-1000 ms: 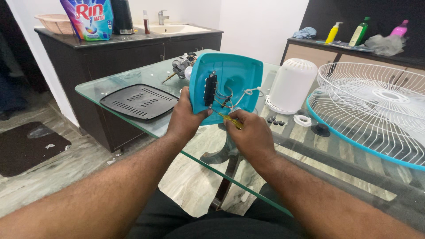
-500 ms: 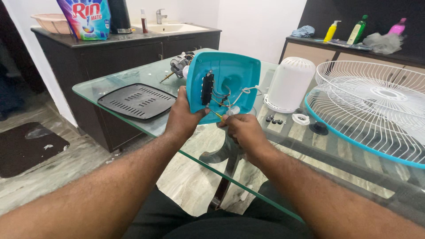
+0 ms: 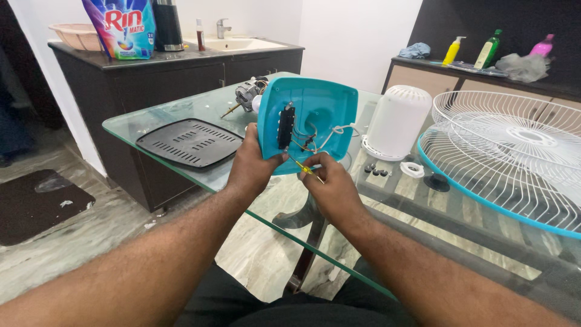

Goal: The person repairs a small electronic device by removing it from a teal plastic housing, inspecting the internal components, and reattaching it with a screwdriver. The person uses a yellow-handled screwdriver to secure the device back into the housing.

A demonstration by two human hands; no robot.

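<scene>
Teal fan base (image 3: 315, 115) with black switch block (image 3: 285, 127), yellow screwdriver (image 3: 305, 169), black slotted plate (image 3: 190, 142), white cover (image 3: 396, 121), teal-rimmed white grille (image 3: 514, 157).

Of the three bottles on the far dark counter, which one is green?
The middle bottle, tall and dark-capped. The yellow bottle stands left of it, the pink bottle right.

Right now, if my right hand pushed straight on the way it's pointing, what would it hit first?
Probably the wiring inside the turquoise housing that the left hand holds; the right hand and its yellow tool aim there, though depth is unclear.
</scene>
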